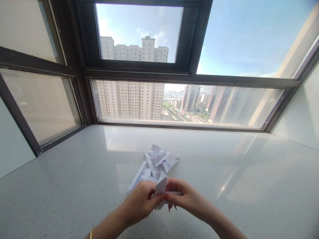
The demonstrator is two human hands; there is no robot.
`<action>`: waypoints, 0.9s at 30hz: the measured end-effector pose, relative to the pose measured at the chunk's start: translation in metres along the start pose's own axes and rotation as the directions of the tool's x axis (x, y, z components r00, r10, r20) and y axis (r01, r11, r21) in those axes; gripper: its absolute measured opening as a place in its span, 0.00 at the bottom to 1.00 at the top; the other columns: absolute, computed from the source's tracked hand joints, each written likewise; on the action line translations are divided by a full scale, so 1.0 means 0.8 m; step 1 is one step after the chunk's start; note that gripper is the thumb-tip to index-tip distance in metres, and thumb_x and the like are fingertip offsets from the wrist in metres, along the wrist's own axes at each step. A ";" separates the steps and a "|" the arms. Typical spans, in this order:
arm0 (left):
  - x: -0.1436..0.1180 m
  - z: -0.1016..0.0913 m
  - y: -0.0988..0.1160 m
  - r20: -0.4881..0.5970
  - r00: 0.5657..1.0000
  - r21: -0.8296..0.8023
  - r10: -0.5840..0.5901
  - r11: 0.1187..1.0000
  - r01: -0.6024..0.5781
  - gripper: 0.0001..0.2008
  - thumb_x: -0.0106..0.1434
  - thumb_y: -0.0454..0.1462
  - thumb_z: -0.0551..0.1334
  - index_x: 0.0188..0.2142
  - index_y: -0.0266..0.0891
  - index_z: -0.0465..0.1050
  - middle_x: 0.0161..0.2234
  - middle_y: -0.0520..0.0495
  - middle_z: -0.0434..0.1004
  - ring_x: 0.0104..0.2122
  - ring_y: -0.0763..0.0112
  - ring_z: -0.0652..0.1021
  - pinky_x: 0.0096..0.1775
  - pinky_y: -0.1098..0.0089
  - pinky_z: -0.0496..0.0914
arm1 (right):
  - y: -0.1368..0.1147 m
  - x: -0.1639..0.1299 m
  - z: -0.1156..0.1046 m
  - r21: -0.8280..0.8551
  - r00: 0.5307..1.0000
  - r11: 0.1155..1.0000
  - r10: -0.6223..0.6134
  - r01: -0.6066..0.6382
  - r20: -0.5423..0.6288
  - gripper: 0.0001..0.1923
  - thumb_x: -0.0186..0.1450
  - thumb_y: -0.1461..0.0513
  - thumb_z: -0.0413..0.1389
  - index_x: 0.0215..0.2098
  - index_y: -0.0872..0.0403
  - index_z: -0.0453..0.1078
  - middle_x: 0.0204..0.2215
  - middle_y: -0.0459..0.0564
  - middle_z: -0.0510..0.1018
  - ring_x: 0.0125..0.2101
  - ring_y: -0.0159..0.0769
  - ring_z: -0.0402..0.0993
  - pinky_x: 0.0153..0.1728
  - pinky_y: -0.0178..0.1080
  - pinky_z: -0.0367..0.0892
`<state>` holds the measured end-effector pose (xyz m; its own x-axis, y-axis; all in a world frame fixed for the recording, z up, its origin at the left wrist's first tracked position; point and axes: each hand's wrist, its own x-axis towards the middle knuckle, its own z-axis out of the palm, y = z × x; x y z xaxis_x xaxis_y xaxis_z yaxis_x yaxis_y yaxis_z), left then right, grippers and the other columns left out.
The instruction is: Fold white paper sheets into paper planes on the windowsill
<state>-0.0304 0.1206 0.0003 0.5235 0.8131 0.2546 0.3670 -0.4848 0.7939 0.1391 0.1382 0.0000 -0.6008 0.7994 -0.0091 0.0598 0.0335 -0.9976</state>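
Both hands meet low in the middle of the view, over the speckled sill. Between them is a folded white paper piece [161,186] with a pointed flap standing up and another part sticking out to the right. My left hand [143,199] pinches it from the left, thumb along its near side. My right hand [180,194] grips it from the right, thumb tip close to the left thumb. Just beyond the hands lies a loose pile of folded white paper pieces [158,157]. A long folded paper strip [137,177] lies at the pile's left, partly hidden behind my left hand.
The pale speckled sill [74,186] spreads out around the hands. Dark window frames [139,75] border it at the back and left, with tall buildings outside. A white wall [299,109] rises at the right. Sunlight reflects off the sill's right side.
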 end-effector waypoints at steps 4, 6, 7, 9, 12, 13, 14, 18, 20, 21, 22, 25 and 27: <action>0.004 -0.020 -0.021 -0.250 0.957 -0.099 -0.144 0.988 0.122 0.17 0.57 0.46 0.54 0.23 0.35 0.68 0.18 0.53 0.65 0.20 0.75 0.65 0.23 0.75 0.57 | 0.004 0.006 -0.015 -0.018 0.992 0.994 -0.110 0.109 -0.063 0.17 0.56 0.55 0.56 0.42 0.53 0.64 0.28 0.46 0.72 0.26 0.30 0.70 0.26 0.33 0.64; 0.007 -0.031 -0.030 -0.389 0.895 -0.155 -0.217 0.973 0.168 0.17 0.55 0.47 0.55 0.21 0.35 0.66 0.17 0.54 0.62 0.19 0.76 0.63 0.21 0.76 0.56 | 0.003 0.008 -0.022 -0.135 0.984 0.984 -0.131 0.115 -0.118 0.16 0.59 0.54 0.53 0.42 0.54 0.65 0.28 0.47 0.72 0.27 0.32 0.70 0.27 0.34 0.64; 0.008 -0.036 -0.034 -0.445 0.860 -0.184 -0.249 0.965 0.184 0.17 0.55 0.47 0.56 0.20 0.36 0.65 0.16 0.55 0.61 0.18 0.76 0.62 0.20 0.76 0.55 | 0.002 0.010 -0.023 -0.232 0.980 0.967 -0.142 0.107 -0.139 0.15 0.59 0.54 0.51 0.40 0.54 0.66 0.29 0.48 0.72 0.28 0.32 0.69 0.27 0.35 0.64; 0.010 -0.044 -0.042 -0.526 0.796 -0.241 -0.299 0.950 0.197 0.17 0.53 0.48 0.57 0.20 0.36 0.65 0.15 0.56 0.60 0.16 0.77 0.61 0.20 0.76 0.55 | -0.003 0.015 -0.017 -0.467 0.972 0.879 -0.182 0.093 -0.151 0.13 0.61 0.55 0.50 0.38 0.54 0.69 0.31 0.50 0.73 0.30 0.34 0.68 0.30 0.36 0.64; 0.012 -0.049 -0.055 -0.567 0.753 -0.298 -0.333 0.936 0.190 0.18 0.52 0.49 0.57 0.21 0.36 0.66 0.14 0.55 0.63 0.16 0.76 0.63 0.20 0.75 0.56 | -0.011 0.032 0.005 -0.789 0.960 0.612 -0.251 0.060 -0.121 0.11 0.61 0.58 0.49 0.36 0.54 0.71 0.34 0.51 0.73 0.36 0.38 0.67 0.39 0.40 0.61; 0.013 -0.049 -0.059 -0.569 0.751 -0.305 -0.335 0.934 0.186 0.18 0.52 0.49 0.57 0.21 0.36 0.66 0.14 0.55 0.65 0.16 0.75 0.64 0.20 0.75 0.57 | -0.012 0.041 0.013 -0.861 0.962 0.508 -0.247 0.025 -0.118 0.12 0.61 0.58 0.49 0.35 0.55 0.71 0.34 0.53 0.74 0.38 0.40 0.66 0.40 0.41 0.60; 0.013 -0.049 -0.062 -0.569 0.752 -0.308 -0.334 0.934 0.182 0.18 0.52 0.50 0.57 0.21 0.36 0.65 0.15 0.54 0.66 0.17 0.75 0.64 0.21 0.75 0.58 | -0.012 0.051 0.019 -0.911 0.967 0.412 -0.222 -0.023 -0.125 0.13 0.61 0.57 0.49 0.35 0.56 0.71 0.34 0.55 0.74 0.39 0.43 0.66 0.40 0.43 0.59; 0.015 -0.047 -0.069 -0.581 0.741 -0.316 -0.338 0.932 0.177 0.20 0.52 0.51 0.56 0.19 0.36 0.64 0.13 0.54 0.64 0.14 0.77 0.62 0.19 0.75 0.56 | -0.005 0.087 0.028 -0.956 0.971 0.217 -0.091 -0.197 -0.221 0.24 0.58 0.48 0.49 0.32 0.61 0.72 0.35 0.64 0.73 0.41 0.53 0.64 0.40 0.48 0.57; 0.016 -0.047 -0.070 -0.587 0.734 -0.327 -0.343 0.929 0.173 0.20 0.51 0.52 0.56 0.19 0.36 0.63 0.13 0.56 0.62 0.14 0.78 0.61 0.18 0.75 0.55 | 0.003 0.098 0.025 -0.947 0.970 0.242 -0.066 -0.213 -0.235 0.24 0.54 0.47 0.54 0.32 0.61 0.72 0.35 0.65 0.73 0.42 0.55 0.63 0.41 0.49 0.55; 0.016 -0.047 -0.070 -0.589 0.731 -0.333 -0.345 0.927 0.170 0.20 0.51 0.52 0.57 0.19 0.36 0.64 0.13 0.56 0.62 0.14 0.78 0.61 0.18 0.75 0.55 | 0.007 0.101 0.023 -0.942 0.971 0.265 -0.062 -0.208 -0.232 0.23 0.51 0.48 0.56 0.31 0.61 0.72 0.35 0.64 0.73 0.42 0.55 0.63 0.41 0.48 0.55; 0.017 -0.047 -0.070 -0.590 0.729 -0.341 -0.348 0.925 0.166 0.20 0.51 0.52 0.57 0.20 0.36 0.64 0.12 0.57 0.61 0.14 0.78 0.61 0.18 0.76 0.55 | 0.011 0.103 0.022 -0.937 0.973 0.289 -0.059 -0.199 -0.225 0.21 0.49 0.49 0.59 0.29 0.59 0.73 0.34 0.62 0.74 0.42 0.54 0.64 0.40 0.47 0.55; 0.017 -0.047 -0.071 -0.584 0.727 -0.368 -0.361 0.916 0.159 0.20 0.51 0.52 0.57 0.20 0.35 0.64 0.13 0.57 0.60 0.15 0.78 0.61 0.19 0.75 0.55 | 0.019 0.104 0.018 -0.917 0.975 0.355 -0.054 -0.183 -0.215 0.16 0.46 0.52 0.61 0.27 0.57 0.72 0.31 0.56 0.75 0.38 0.49 0.66 0.36 0.42 0.58; 0.018 -0.047 -0.071 -0.575 0.730 -0.385 -0.370 0.909 0.157 0.20 0.50 0.52 0.58 0.21 0.35 0.65 0.14 0.57 0.60 0.15 0.78 0.61 0.19 0.76 0.54 | 0.022 0.103 0.016 -0.895 0.973 0.408 -0.062 -0.179 -0.222 0.16 0.46 0.53 0.62 0.27 0.56 0.71 0.31 0.53 0.75 0.37 0.46 0.66 0.34 0.39 0.58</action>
<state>-0.0731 0.1719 -0.0203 -0.1958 0.9579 0.2098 0.1202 -0.1888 0.9746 0.0806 0.1969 -0.0190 -0.4110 0.9091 0.0677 0.8455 0.4079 -0.3446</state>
